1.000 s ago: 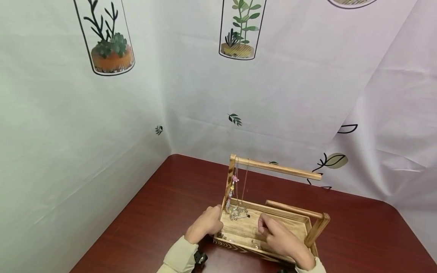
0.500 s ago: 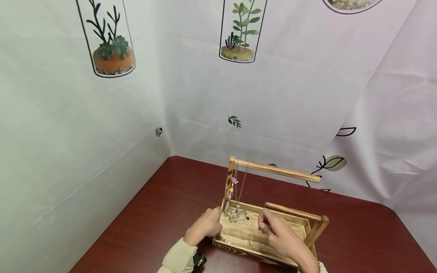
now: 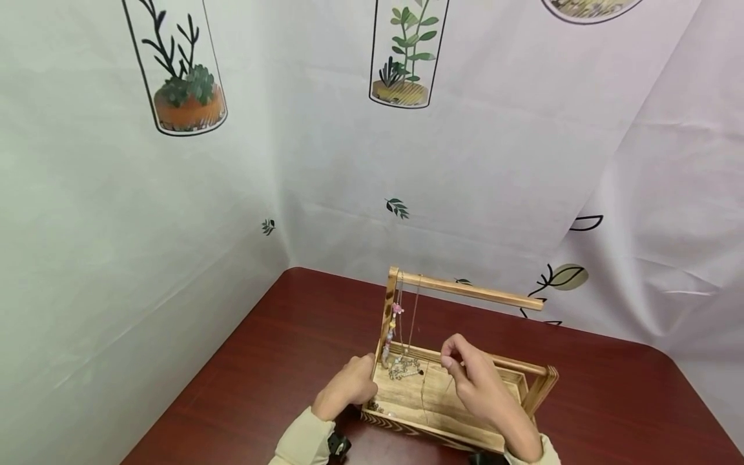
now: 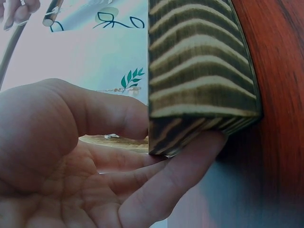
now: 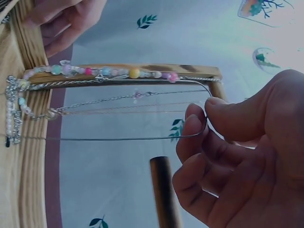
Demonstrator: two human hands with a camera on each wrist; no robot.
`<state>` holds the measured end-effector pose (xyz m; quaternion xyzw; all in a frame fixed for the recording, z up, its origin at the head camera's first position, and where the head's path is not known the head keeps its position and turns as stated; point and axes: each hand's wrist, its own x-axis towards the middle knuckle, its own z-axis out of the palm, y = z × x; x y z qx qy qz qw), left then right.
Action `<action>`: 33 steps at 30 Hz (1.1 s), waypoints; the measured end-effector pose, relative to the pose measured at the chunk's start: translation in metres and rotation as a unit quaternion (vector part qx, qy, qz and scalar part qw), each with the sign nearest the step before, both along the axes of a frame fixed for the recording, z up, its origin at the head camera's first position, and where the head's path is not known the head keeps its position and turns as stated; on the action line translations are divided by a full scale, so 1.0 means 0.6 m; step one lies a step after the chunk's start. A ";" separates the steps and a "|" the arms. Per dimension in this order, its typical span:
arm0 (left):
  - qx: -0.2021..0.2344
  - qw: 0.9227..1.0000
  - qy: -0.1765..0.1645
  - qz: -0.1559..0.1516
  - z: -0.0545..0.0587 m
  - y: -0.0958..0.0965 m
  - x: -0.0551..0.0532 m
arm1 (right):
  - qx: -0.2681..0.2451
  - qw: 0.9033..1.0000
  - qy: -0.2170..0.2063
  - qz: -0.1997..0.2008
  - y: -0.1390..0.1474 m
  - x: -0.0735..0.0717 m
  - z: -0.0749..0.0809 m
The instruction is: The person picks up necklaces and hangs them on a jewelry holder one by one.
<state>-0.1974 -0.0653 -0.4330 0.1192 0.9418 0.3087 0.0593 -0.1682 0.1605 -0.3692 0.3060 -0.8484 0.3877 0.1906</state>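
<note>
A wooden jewelry stand with a tray base stands on the table, and my left hand grips its left end. In the left wrist view, thumb and fingers lie on either side of the striped wall corner. My right hand is raised above the tray and pinches a thin chain necklace between thumb and index finger. The chain hangs as a long loop toward the tray. A pastel beaded necklace and a fine chain hang from the upper bar, near the left post.
A lower wooden bar juts from the right post, partly behind my right hand. Silver chain links lie in the tray's back left, small jewelry pieces in its front left corner. A patterned white cloth hangs behind the reddish table.
My right hand has risen and moved slightly toward the upper bar, lifting the thin chain necklace out of the tray's front. The left hand keeps its grip on the stand.
</note>
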 end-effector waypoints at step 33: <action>0.006 1.000 -0.005 0.003 -0.005 0.000 -0.002 | 0.006 0.999 0.009 -0.039 -0.022 -0.030 0.098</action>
